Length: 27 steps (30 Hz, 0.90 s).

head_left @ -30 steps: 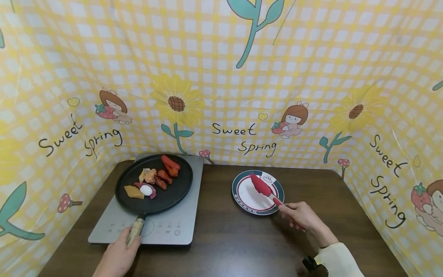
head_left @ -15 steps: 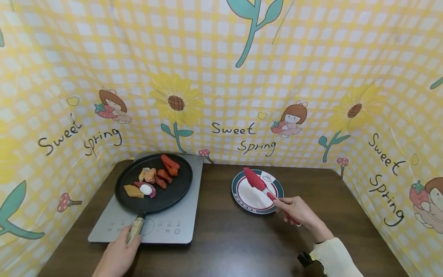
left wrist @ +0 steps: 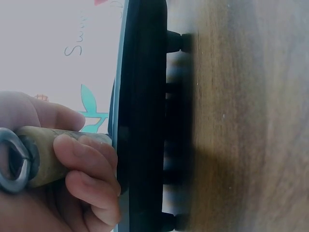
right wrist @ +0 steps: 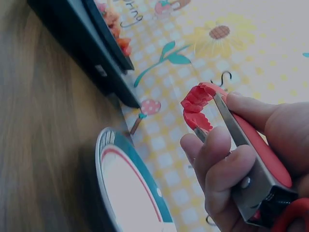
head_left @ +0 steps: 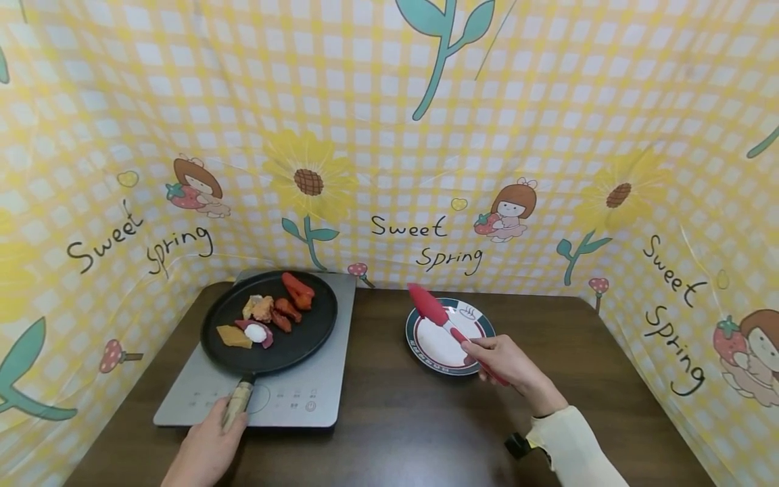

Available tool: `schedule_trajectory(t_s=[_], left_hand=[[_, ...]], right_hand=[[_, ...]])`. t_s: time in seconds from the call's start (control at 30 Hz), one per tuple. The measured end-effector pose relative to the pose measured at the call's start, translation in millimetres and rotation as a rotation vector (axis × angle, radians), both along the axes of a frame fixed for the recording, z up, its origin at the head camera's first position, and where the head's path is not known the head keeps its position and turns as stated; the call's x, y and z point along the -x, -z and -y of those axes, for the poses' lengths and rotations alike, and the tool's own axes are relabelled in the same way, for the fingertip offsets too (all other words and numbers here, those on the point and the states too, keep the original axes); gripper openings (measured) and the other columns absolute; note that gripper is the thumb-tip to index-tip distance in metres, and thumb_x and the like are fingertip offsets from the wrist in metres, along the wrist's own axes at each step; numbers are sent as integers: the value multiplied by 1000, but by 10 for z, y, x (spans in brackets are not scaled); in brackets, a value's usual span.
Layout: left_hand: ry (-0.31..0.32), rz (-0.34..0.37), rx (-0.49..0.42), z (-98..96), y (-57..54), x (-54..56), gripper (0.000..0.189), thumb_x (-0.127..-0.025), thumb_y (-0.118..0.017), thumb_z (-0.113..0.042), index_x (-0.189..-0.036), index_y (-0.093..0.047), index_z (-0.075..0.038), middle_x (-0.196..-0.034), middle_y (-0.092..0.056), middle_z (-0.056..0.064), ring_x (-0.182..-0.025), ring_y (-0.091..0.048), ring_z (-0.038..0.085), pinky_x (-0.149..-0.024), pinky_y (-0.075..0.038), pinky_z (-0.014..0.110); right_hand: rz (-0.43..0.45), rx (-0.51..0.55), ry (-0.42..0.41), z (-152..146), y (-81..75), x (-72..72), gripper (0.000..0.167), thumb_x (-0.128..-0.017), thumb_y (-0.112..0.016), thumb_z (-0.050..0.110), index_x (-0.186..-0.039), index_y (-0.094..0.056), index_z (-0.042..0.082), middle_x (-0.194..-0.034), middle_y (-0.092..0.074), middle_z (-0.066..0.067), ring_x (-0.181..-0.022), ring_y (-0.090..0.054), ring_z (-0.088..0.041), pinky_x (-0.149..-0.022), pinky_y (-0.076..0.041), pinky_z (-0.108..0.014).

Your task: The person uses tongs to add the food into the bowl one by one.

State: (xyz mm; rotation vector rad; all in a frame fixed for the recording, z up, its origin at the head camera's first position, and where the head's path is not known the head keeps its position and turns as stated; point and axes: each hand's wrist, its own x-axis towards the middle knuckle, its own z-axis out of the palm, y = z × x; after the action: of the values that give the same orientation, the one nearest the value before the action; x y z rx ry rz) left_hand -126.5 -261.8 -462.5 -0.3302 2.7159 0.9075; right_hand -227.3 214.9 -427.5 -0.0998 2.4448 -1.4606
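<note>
My left hand [head_left: 209, 439] grips the wooden handle [head_left: 238, 404] of a round black frying pan [head_left: 310, 331], which sits on a silver induction cooktop. In the left wrist view the fingers [left wrist: 89, 159] curl round that handle. Several food pieces lie in the pan: red ones, a breaded one, a yellow slab [head_left: 234, 336] and a purple one with a white top. My right hand [head_left: 511, 365] holds a pair of tongs [head_left: 431, 308] with red tips over a plate [head_left: 412, 335]. The tips stand close together, and I see no food between them in the right wrist view.
The cooktop [head_left: 201, 382] stands on the left of a dark wooden table [head_left: 389, 433], its touch controls toward me. A yellow checked cloth [head_left: 389, 155] with flowers and lettering hangs behind and at both sides. The plate has a green and red rim.
My right hand has moved left and slightly away from me, bringing the tongs' tips from over the plate to beyond its upper left rim. The left hand and pan stay in place.
</note>
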Motion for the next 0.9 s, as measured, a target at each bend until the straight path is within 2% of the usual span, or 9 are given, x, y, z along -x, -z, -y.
schedule_trajectory(t_s=[0.13, 0.3, 0.57, 0.73, 0.9], left_hand=[[0, 11, 3, 6, 0, 8, 73, -96, -40, -46, -136, -26, 13, -118, -48, 39, -85, -55, 34, -69, -44, 46], [-3, 31, -6, 12, 7, 18, 74, -96, -40, -47, -136, -25, 13, -117, -47, 39, -83, -53, 32, -68, -44, 45], [-2, 18, -9, 10, -5, 20, 73, -96, -40, -46, -137, -25, 12, -113, -50, 36, -79, -52, 29, -66, -44, 42], [1, 5, -3, 5, -1, 25, 73, -96, -39, -46, -137, -25, 12, -116, -48, 37, -82, -53, 30, -67, -44, 43], [0, 14, -7, 5, 12, 13, 73, -96, -39, -47, -137, -25, 12, -116, -48, 36, -81, -52, 30, -66, -43, 43]], right_hand=[[-22, 10, -39, 122, -38, 37, 52, -82, -67, 49, -107, -70, 4, -59, -58, -9, -46, -51, -17, -43, -37, -27], [-30, 16, -81, 254, -76, 66, 49, -83, -67, 48, -106, -70, 5, -62, -60, -13, -46, -51, -17, -43, -39, -27], [-21, 43, -137, 465, -105, 95, 49, -86, -65, 43, -115, -66, 4, -64, -61, -10, -45, -50, -16, -44, -42, -31], [-28, 53, -168, 617, -112, 111, 49, -86, -65, 46, -111, -68, 5, -69, -63, -12, -46, -51, -14, -42, -40, -30], [-24, 60, -201, 759, -91, 107, 39, -86, -65, 45, -102, -71, 10, -73, -65, -10, -47, -52, -13, -40, -39, -29]])
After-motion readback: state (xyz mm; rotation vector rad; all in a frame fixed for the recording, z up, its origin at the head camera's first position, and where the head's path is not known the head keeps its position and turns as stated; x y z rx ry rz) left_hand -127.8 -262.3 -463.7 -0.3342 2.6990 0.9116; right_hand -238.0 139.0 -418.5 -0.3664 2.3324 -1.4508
